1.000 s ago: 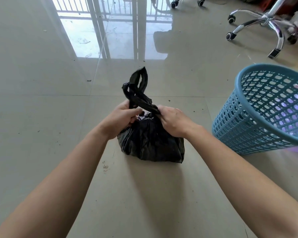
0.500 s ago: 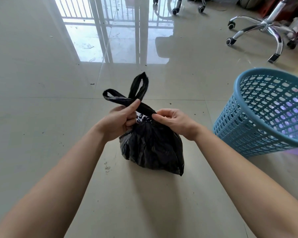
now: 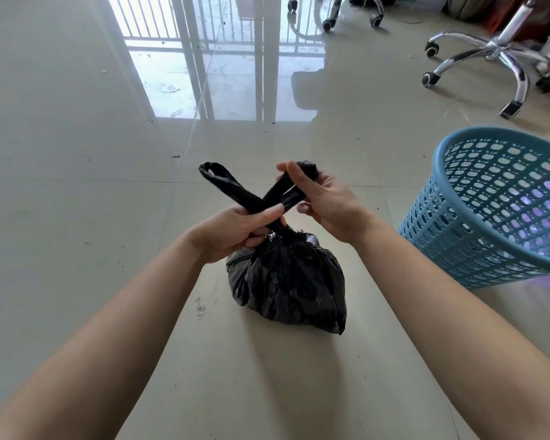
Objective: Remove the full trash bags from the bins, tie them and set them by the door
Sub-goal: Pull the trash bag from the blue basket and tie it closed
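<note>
Knot-tying is happening, the left hand (image 3: 235, 231) pinching the crossed handles (image 3: 257, 204) above the trash bag (image 3: 286, 281) sitting on the floor (image 3: 77, 217) at nine o'clock from the blue bin (image 3: 489, 217), the right hand (image 3: 326, 201) gripping one of them, probably needing threading under next.

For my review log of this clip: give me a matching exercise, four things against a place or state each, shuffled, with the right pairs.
1 trash bag
2 blue bin
3 chair base
4 left hand

A chrome, with castors
B grips the crossed handles
C black, on the floor
D perforated, beside the bag

Pairs: 1-C, 2-D, 3-A, 4-B.
</note>
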